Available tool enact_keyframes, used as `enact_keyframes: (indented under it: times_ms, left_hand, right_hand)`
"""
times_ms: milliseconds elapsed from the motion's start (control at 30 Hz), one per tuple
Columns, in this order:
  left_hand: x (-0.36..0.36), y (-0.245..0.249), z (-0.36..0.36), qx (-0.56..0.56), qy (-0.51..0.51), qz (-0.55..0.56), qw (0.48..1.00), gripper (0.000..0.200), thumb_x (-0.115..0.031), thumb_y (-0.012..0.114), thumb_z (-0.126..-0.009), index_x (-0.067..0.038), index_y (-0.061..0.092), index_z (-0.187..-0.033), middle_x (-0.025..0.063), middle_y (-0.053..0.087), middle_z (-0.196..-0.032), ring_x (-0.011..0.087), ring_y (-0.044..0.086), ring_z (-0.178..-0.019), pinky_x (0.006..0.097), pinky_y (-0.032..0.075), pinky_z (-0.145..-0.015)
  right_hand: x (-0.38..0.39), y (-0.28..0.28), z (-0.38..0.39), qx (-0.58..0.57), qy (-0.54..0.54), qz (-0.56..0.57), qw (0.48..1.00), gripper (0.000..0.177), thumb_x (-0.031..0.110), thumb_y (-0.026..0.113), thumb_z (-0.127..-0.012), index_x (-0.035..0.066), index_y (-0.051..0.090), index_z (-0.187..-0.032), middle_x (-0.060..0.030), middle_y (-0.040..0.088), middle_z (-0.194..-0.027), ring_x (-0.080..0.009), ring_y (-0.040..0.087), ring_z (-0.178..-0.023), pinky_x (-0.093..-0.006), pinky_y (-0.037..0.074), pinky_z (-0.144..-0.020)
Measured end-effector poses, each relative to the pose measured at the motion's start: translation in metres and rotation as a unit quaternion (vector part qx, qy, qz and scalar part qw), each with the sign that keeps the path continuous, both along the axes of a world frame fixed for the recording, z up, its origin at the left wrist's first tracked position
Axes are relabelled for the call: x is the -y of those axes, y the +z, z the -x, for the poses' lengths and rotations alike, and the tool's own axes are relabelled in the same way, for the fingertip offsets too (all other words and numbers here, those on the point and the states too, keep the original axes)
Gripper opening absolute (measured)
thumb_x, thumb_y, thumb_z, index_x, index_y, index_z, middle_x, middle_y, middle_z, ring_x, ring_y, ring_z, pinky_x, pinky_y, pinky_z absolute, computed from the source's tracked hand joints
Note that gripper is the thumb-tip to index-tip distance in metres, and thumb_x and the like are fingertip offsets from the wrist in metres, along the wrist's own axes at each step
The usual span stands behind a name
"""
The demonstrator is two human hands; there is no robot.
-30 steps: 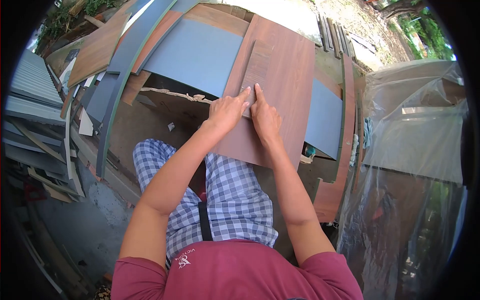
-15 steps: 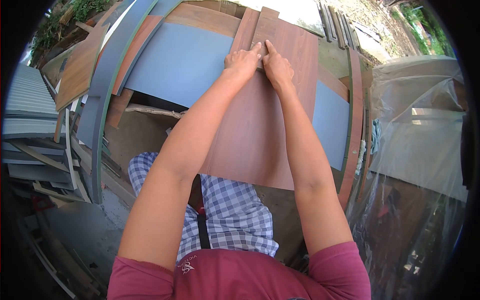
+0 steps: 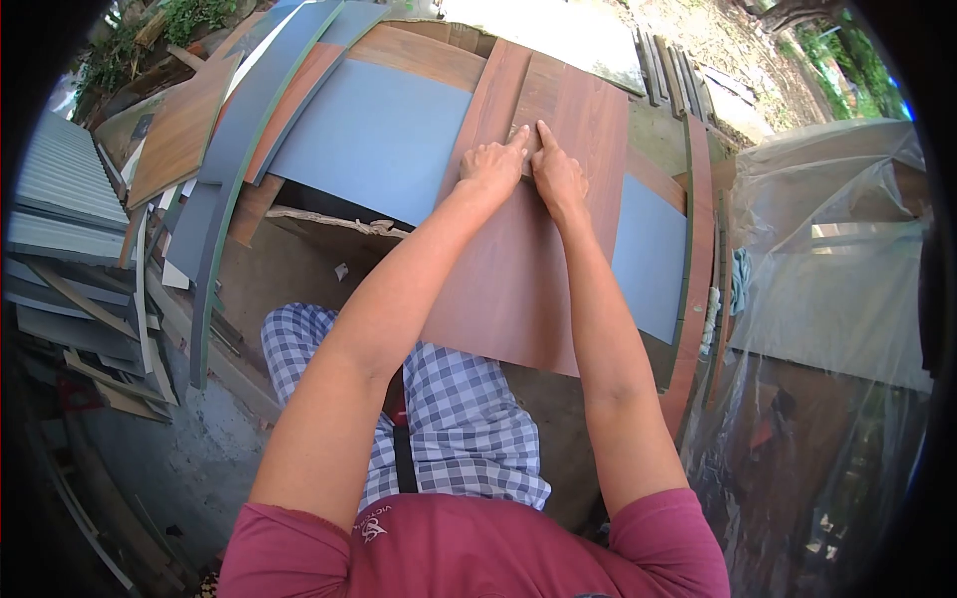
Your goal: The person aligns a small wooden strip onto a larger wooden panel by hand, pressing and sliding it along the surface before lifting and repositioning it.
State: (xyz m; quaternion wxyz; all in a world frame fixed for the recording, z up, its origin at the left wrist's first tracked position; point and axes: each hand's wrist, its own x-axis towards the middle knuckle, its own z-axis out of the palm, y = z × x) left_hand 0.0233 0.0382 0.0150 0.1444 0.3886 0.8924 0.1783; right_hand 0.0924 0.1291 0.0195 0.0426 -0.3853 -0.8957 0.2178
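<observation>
The wooden strip, upper centre, runs lengthwise up-frame from the equally near left hand and right hand, index fingers extended, clamping indeterminable.

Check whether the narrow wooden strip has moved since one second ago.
Yes: the narrow wooden strip has slid forward, nearer the far edge of the brown board beneath it.

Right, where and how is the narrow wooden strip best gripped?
Probably hold the strip by its long edges, left hand and right hand coming from the near end: it is narrow and lies flat on the wide board, underside hidden.
</observation>
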Motion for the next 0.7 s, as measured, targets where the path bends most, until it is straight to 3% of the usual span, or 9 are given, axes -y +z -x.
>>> enact_keyframes:
  times_ms: [700]
  left_hand:
    - [0.153,-0.005,-0.168,0.016,-0.057,-0.119,0.991,0.046,-0.028,0.048,-0.089,-0.017,0.037,-0.133,0.0163,0.062,-0.063,0.0338,0.062,-0.059,0.0449,0.049,-0.054]
  right_hand:
    - [0.157,0.018,-0.182,0.033,-0.019,-0.001,0.999,0.05,0.022,0.043,-0.087,0.022,0.034,-0.136,-0.0245,0.06,-0.072,-0.0404,0.06,-0.067,-0.0487,0.043,-0.062]
